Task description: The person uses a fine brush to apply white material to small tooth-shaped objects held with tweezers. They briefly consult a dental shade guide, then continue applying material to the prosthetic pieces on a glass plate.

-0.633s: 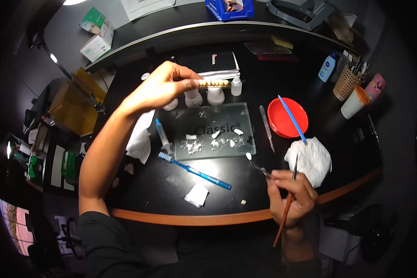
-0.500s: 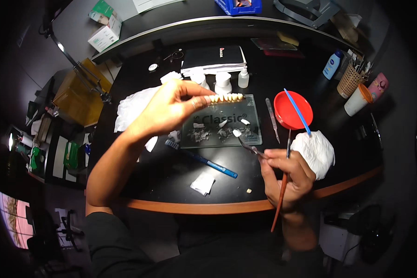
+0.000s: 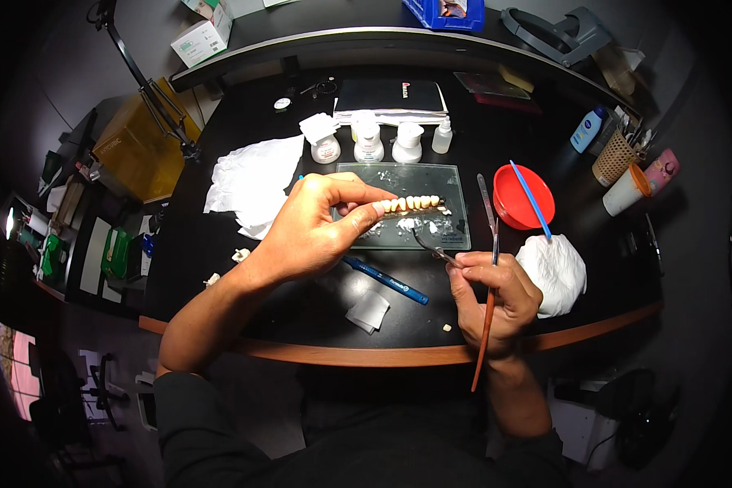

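Note:
My left hand (image 3: 313, 224) pinches one end of a strip with a row of cream-coloured artificial teeth (image 3: 415, 203), held level above a glass plate (image 3: 457, 191). White clumps and powder (image 3: 432, 229) are scattered on the plate. Between thumb and fingers my right hand (image 3: 502, 301) grips a thin metal tool (image 3: 439, 254) with a curved tip, which reaches just below the teeth. The same hand holds a brush (image 3: 485, 337) with a reddish-brown handle, slanting across its fingers. Whether the tool's tip holds anything, I cannot tell.
Several white jars (image 3: 368, 146) and a dropper bottle (image 3: 441, 138) stand behind the plate. At right are a red bowl (image 3: 512, 199) with a blue stick across it and a crumpled white tissue (image 3: 557, 276). A blue handle (image 3: 390, 281) and folded paper (image 3: 368, 311) lie nearer.
The view has shifted. The tooth row has come lower and closer to the metal tool's tip. A white piece seen at that tip earlier no longer shows there.

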### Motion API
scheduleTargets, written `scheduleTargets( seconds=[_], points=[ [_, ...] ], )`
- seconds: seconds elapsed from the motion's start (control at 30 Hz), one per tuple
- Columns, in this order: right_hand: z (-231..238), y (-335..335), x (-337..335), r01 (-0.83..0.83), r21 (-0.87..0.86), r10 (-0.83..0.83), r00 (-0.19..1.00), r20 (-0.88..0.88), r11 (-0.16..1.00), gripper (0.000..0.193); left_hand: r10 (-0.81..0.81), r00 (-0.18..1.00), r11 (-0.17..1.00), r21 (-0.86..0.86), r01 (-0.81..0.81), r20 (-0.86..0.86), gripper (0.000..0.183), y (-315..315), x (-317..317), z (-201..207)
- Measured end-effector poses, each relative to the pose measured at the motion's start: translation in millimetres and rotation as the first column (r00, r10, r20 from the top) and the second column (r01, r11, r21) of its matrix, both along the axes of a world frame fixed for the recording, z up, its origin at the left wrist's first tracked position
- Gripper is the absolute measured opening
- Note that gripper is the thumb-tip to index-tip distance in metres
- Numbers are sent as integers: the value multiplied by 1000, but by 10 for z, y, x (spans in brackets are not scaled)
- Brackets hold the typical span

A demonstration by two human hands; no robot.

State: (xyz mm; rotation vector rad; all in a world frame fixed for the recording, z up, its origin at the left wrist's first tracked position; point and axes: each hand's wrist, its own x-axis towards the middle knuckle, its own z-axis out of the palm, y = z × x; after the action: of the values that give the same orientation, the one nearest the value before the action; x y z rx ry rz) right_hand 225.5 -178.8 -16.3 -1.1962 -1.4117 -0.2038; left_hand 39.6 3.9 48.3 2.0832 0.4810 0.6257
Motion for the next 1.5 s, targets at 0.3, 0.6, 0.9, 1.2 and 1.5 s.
scheduleTargets(
  seconds=[0.3, 0.6, 0.9, 1.2, 1.5],
  points=[
    [-57, -5, 5, -42, 94, 43, 999, -11, 995, 26, -63, 997, 997, 40, 61, 52, 26, -74, -40, 19],
    [-47, -21, 7, -29, 81, 27, 999, 26, 996, 26, -94, 995, 991, -97, 96, 29, 25, -47, -56, 31],
    [-36, -44, 20, -10, 63, 8, 999, 35, 998, 27, -67, 997, 996, -61, 70, 48, 24, -68, -64, 59],
    [-35, -43, 36, -6, 50, 2, 997, 81, 999, 27, -64, 997, 996, -64, 66, 31, 24, -54, -65, 40],
    [-37, -42, 33, -5, 55, 0, 997, 80, 998, 27, -61, 997, 996, -57, 63, 45, 24, -52, -77, 41]
  ],
)
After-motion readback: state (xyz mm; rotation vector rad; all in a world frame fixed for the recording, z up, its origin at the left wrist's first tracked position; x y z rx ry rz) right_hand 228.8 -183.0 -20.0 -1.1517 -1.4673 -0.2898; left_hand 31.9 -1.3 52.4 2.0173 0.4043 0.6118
